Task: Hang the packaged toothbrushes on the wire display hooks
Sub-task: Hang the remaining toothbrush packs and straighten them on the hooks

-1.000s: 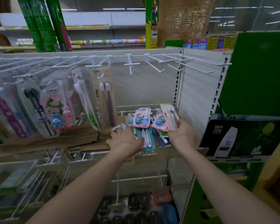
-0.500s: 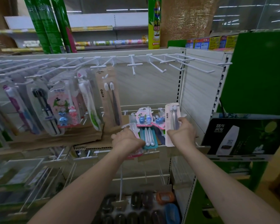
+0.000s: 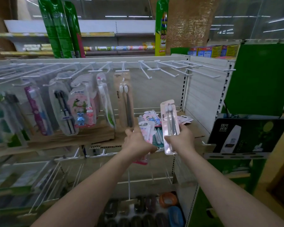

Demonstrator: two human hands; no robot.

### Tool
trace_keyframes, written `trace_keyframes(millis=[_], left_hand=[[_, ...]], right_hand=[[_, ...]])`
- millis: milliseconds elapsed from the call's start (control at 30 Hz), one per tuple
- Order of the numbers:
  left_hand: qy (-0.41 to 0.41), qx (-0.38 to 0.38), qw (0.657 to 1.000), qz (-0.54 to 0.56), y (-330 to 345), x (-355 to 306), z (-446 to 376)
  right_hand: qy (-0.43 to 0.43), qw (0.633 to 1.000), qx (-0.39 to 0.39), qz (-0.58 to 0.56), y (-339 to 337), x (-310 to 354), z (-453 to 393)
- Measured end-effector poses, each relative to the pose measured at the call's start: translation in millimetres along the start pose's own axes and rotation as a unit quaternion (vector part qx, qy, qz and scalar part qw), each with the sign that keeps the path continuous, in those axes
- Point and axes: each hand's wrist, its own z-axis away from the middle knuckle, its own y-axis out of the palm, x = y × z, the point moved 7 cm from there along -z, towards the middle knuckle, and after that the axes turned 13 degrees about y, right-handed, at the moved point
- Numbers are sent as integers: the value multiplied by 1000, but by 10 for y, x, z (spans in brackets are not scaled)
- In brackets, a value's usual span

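Two hands work below the empty white wire hooks (image 3: pixel 164 72): left hand (image 3: pixel 138 141) clutches pink toothbrush packs (image 3: pixel 146 130), right hand (image 3: pixel 181 139) pinches a pale pink AUBO toothbrush pack (image 3: pixel 168 118), whose top hole should meet a hook tip squarely.

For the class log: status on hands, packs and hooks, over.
Right hand gripping pink AUBO pack, upright. Left hand holding pink kids' pack. Empty hooks above, nothing hung from these hands yet. Path clear.
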Motion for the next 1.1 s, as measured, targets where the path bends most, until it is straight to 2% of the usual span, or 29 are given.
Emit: trace_keyframes(millis=[167,333,600,700,1100], left_hand=[[-39,-34,995,87,-208,214,209],[-9,-129,978,166,-497,360,458],[34,-168,951,259,-906,646,836],[26,-175,939,293,-1026,788,936],[51,-209,928,304,-1334,892,1026]], right_hand=[[26,999,20,7,184,-36,258],[16,998,61,-15,336,-26,529],[-42,998,52,-13,602,148,1075],[-61,996,64,-18,709,233,1295],[-112,988,50,-92,800,604,1666]])
